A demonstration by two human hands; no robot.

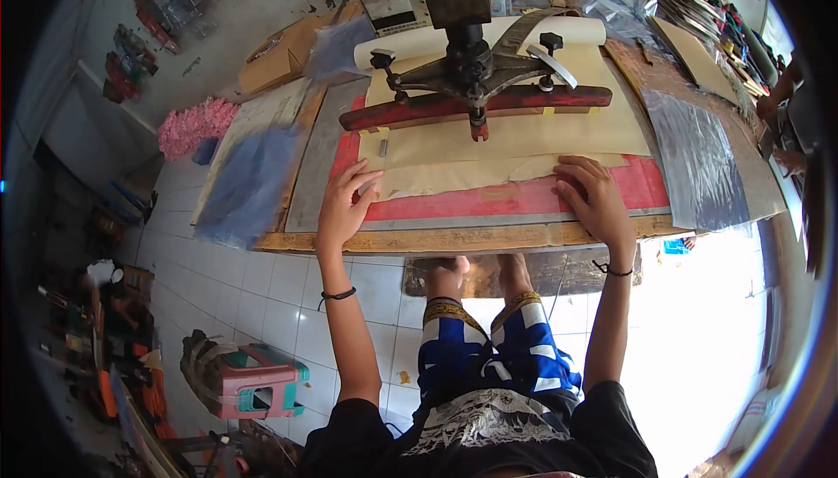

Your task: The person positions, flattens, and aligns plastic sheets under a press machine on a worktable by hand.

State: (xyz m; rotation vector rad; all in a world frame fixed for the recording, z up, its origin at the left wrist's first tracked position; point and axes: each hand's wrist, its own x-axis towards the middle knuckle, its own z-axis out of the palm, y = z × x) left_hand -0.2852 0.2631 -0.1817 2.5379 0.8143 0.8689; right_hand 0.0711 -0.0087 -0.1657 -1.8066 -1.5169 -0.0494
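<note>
My left hand (347, 203) rests at the left edge of a tan sheet (524, 142), its fingers apart on the sheet and the red surface (454, 206) under it. My right hand (595, 194) lies at the sheet's right front edge, fingers spread and slightly bent. The sheet's front edge looks uneven. Above it stands a dark metal press head (471, 76) with a long red bar (550, 98) across the sheet. A small metal piece (382, 148) lies near my left fingers.
A wooden table edge (436, 240) runs in front. Clear plastic sheets (698, 159) lie at the right, bluish plastic (249, 185) at the left. A cardboard box (278, 57) sits at the back left. At the far right are another person's hands (790, 161).
</note>
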